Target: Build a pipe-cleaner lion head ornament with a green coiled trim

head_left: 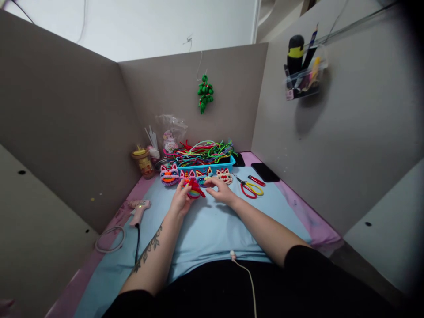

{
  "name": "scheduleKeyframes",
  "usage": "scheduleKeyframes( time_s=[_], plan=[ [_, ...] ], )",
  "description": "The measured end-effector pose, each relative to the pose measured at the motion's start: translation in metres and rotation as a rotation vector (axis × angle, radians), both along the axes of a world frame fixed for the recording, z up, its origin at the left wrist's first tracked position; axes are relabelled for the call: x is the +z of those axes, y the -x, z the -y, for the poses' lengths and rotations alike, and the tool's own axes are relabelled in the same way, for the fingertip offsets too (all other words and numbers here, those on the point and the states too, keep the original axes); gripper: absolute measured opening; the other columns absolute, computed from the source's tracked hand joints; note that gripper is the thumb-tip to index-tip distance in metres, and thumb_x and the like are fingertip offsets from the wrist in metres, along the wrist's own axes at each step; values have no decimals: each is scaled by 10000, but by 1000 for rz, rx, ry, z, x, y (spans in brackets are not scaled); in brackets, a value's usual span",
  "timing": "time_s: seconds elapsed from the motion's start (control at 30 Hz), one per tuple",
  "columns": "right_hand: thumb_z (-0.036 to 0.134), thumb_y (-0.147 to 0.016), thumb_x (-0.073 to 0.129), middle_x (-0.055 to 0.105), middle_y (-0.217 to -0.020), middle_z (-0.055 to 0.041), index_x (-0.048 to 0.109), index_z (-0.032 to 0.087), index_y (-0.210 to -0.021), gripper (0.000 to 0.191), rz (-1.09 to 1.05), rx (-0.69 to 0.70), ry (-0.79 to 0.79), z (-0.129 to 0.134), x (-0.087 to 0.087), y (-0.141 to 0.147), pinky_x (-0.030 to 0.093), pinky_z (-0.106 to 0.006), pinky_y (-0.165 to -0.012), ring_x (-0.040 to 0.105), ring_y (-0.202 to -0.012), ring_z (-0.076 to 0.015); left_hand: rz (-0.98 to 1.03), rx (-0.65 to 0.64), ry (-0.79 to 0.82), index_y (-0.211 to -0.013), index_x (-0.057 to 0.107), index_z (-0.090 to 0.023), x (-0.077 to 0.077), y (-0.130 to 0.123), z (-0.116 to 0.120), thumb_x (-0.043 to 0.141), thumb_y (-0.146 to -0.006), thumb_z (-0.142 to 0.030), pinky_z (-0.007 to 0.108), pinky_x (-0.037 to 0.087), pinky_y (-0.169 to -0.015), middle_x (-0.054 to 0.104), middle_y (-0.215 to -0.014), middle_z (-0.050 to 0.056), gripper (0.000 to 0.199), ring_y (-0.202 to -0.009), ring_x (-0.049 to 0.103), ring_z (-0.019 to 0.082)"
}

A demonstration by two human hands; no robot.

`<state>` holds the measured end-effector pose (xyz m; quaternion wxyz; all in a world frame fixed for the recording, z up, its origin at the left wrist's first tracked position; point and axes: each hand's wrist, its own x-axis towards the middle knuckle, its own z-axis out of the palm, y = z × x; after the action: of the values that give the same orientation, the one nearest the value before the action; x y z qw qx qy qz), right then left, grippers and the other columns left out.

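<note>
Over the blue cloth, my left hand (180, 201) is closed on a small fuzzy pipe-cleaner figure (195, 191), red on top with rainbow bands. To its right, my right hand (222, 191) has its thumb and fingers apart, curved toward the figure's red end without visibly gripping it. Just behind my hands stands a row of pipe-cleaner animal heads, among them a lilac-and-orange one (169, 176) and a cream-and-red one (224, 176). My hands partly hide the heads in the middle. Behind them, a blue basket (206, 168) is heaped with coloured pipe cleaners (202, 152).
Red-and-yellow-handled pliers (251, 189), a slim red tool (256, 180) and a black phone (265, 172) lie right. A pink glue gun (139, 212) with its cord lies left, near a lidded cup (144, 164). Grey partitions enclose the table; a green ornament (205, 93) hangs at the back.
</note>
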<state>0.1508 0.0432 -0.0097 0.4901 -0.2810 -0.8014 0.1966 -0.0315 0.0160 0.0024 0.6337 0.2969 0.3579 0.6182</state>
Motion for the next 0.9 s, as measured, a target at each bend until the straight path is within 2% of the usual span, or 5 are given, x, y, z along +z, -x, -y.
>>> scheduleKeyframes(
  time_s=[0.1, 0.2, 0.5, 0.67, 0.9],
  plan=[
    [211, -787, 550, 637, -769, -34, 648, 180, -811, 106, 64, 12, 58, -1, -4, 4, 475, -274, -637, 570, -667, -141, 36, 48, 47, -1201, 401, -271, -1, 1, -2, 638, -682, -96, 353, 535, -658, 640, -992, 34, 597, -738, 637, 165],
    [203, -750, 591, 640, -736, -29, 660, 167, -811, 99, 73, -10, 132, -2, -7, 10, 452, -245, -578, 548, -601, -122, 59, 61, 59, -1166, 418, -261, -2, 1, -4, 626, -687, -78, 360, 542, -657, 643, -946, 19, 553, -713, 638, 156],
    [100, -727, 526, 670, -800, -32, 677, 153, -804, 177, 122, -3, 277, -10, -12, 12, 448, -240, -703, 582, -720, -127, 60, 85, 76, -1097, 477, -242, -3, 0, -6, 604, -708, -72, 366, 556, -669, 658, -924, 21, 444, -708, 650, 166],
    [200, -708, 596, 615, -682, -6, 647, 137, -803, 125, 101, 97, 407, -8, -14, 12, 423, -227, -597, 536, -603, -114, 87, 84, 99, -1098, 467, -230, -3, 1, -7, 598, -705, -66, 388, 550, -686, 661, -870, 12, 445, -689, 647, 165],
    [176, -695, 547, 573, -621, 14, 622, 143, -726, 87, 87, 77, 430, -6, -13, 14, 387, -214, -572, 503, -579, -104, 102, 52, 70, -998, 521, -206, -4, 2, -7, 621, -681, -77, 411, 537, -735, 666, -841, 7, 357, -710, 648, 170]
  ],
)
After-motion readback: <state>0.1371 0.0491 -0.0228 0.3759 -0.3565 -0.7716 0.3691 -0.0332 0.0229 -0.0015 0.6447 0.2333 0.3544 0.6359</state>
